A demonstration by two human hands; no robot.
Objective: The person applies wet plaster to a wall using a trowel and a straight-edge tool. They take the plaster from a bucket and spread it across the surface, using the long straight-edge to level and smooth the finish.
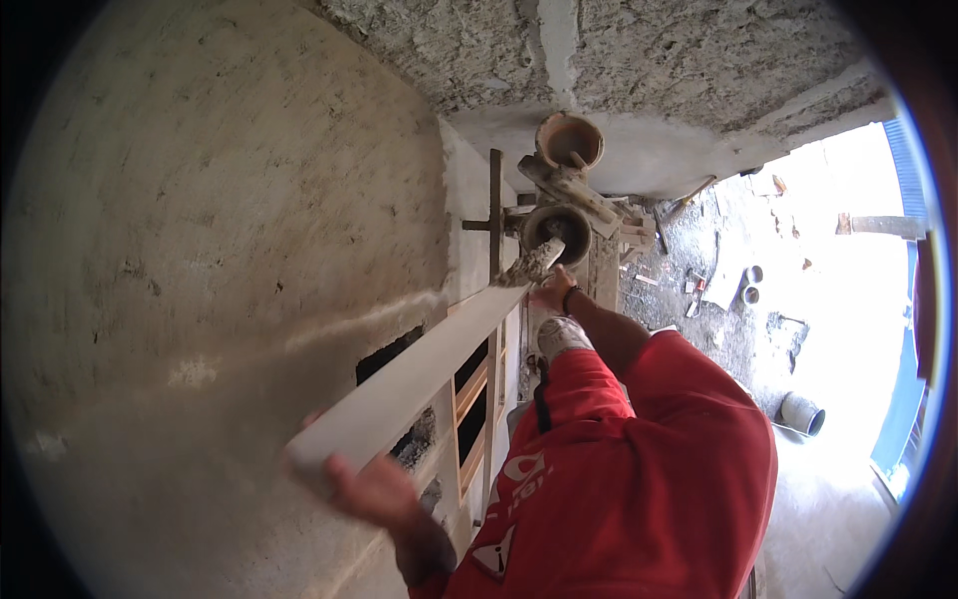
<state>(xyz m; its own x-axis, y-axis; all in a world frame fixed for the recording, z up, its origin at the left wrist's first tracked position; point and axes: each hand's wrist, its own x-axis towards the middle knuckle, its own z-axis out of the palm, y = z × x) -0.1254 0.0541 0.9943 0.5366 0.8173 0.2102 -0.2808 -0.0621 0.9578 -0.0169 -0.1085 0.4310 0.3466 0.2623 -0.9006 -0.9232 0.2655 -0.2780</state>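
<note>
A long pale board [409, 379] slants across the view, in front of the plastered wall. My left hand [374, 491], slightly blurred, is closed round its near end, thumb in front and fingers behind. By the far end, my right hand [552, 291] is closed on what looks like a trowel [548, 254]; its handle is hidden in the fingers. Wet grey mortar [523, 268] lies against the blade and over the board's far end. Right behind them stands a mortar-crusted bucket [577, 240] with grey material inside.
Another bucket [569, 140] stands farther back, beside rough wooden planks [589, 200]. An upright wooden bar [495, 215] rises by the wall corner. Dark wall openings and a wooden frame [472, 389] lie below the board. Far below right, a round container [800, 413] lies on the ground.
</note>
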